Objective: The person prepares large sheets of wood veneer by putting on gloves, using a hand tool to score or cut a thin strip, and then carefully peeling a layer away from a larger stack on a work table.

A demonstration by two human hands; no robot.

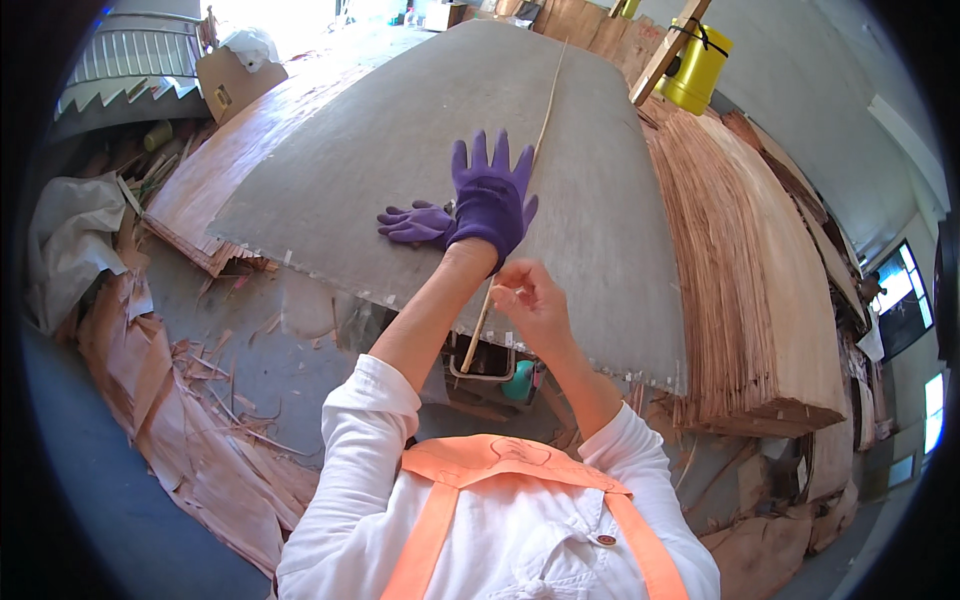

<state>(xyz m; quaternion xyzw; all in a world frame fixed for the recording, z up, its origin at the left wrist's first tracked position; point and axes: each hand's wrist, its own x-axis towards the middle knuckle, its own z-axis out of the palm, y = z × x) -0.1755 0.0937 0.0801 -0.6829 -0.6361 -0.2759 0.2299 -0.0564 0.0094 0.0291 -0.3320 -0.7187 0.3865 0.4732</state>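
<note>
My left hand (487,200) wears a purple glove, its fingers spread and raised over the grey board (330,200). A second purple glove (412,224) lies on the board just left of it, partly hidden behind it. My bare right hand (530,300) is just below the gloved hand's cuff, its fingers curled; what they hold, if anything, I cannot make out. A long thin wooden strip (545,118) runs lengthwise along the board, behind both hands. Under the board's near edge are a dark bin (480,357) and a teal container (520,381).
Veneer stacks (750,270) flank the board at right, with a lighter stack (185,195) at left. Torn veneer (160,420) litters the left floor. A yellow container (695,70) hangs on a wooden post (660,55). A stair railing (140,50) stands at back left.
</note>
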